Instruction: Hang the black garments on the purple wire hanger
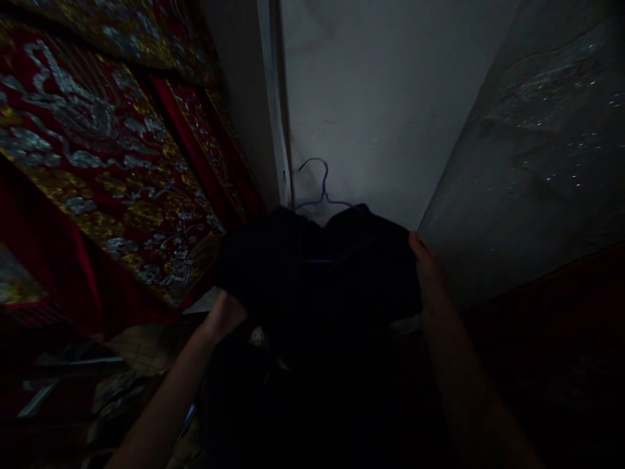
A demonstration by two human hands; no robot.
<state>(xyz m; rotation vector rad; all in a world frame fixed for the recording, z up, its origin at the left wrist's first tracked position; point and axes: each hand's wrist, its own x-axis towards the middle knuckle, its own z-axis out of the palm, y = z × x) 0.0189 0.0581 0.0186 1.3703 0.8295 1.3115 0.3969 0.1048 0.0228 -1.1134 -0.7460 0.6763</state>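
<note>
A black garment (pixel 317 273) hangs on a thin purple wire hanger (pixel 322 189), whose hook rises in front of a white wall. My left hand (pixel 225 316) is closed on the garment's lower left side. My right hand (pixel 424 260) grips its right shoulder edge, fingers curled into the cloth. The scene is dim and the garment's lower part fades into shadow.
Red fabric with gold and silver embroidery (pixel 97 150) fills the left. A grey, glittery surface (pixel 537 143) slants along the right. The white wall (pixel 381 98) stands straight ahead beside a pale vertical trim (pixel 276 98). Cluttered items (pixel 107 371) lie low at the left.
</note>
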